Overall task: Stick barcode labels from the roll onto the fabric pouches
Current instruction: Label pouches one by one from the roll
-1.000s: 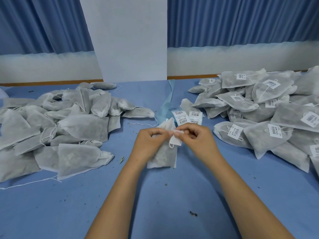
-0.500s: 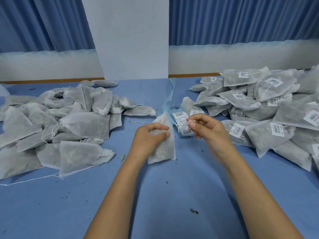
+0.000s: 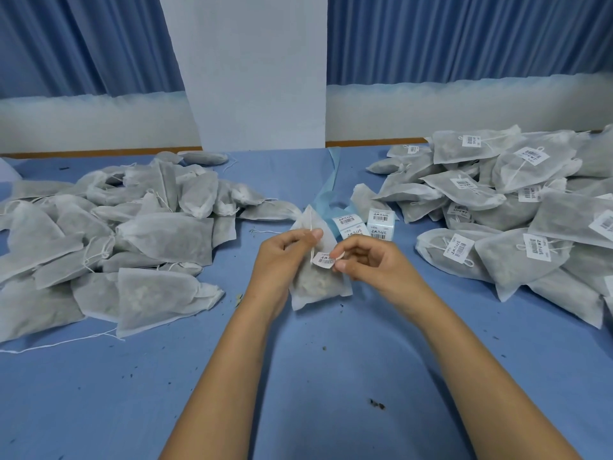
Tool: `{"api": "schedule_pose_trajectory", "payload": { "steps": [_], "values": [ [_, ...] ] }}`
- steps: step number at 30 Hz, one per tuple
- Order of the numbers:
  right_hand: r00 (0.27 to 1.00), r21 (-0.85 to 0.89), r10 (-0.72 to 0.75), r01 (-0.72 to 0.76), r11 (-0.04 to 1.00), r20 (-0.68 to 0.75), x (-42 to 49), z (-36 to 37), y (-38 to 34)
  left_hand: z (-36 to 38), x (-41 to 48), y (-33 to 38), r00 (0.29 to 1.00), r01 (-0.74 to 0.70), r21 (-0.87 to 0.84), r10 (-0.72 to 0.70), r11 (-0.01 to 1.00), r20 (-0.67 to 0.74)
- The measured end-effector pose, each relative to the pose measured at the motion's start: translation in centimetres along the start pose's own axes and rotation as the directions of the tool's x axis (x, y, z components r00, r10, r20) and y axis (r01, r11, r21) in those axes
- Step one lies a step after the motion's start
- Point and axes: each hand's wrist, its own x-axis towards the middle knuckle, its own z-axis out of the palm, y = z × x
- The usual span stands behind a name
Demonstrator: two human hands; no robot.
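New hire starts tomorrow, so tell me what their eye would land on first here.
Two big heaps of grey fabric pouches lie on the blue table: an unlabelled heap on the left and a labelled heap on the right. At centre, the left hand holds one pouch while the right hand pinches a barcode label over it, with the label roll just behind.

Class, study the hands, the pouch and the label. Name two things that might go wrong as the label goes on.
1. The right hand pinches the label by one edge, so it may curl or go on crooked.
2. The drawstring runs beside the label on the pouch held by the left hand; it may get stuck under it.
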Motion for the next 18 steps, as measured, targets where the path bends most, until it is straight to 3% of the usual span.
{"api": "schedule_pose_trajectory", "payload": {
  "steps": [5,11,16,18],
  "values": [
    [1.0,-0.126,0.017,-0.014,0.992,0.024,0.0,0.2,0.0,-0.5,0.1,-0.3,0.997,-0.036,-0.006,0.035,0.999,-0.065],
    [0.996,-0.08,-0.067,0.071,0.994,0.053,-0.5,-0.9,-0.7,-0.9,0.3,-0.5,0.978,-0.117,0.09,0.131,0.989,-0.161],
    [0.985,-0.028,-0.141,0.145,0.989,0.1,-0.7,-0.4,-1.0,-0.7,0.2,-0.3,0.986,-0.141,0.206,0.157,0.968,-0.064],
    [0.986,-0.013,-0.161,0.161,0.987,0.052,-0.6,0.0,-0.7,-0.2,0.1,-0.3,0.987,-0.157,0.25,0.16,0.955,0.007]
  ]
}}
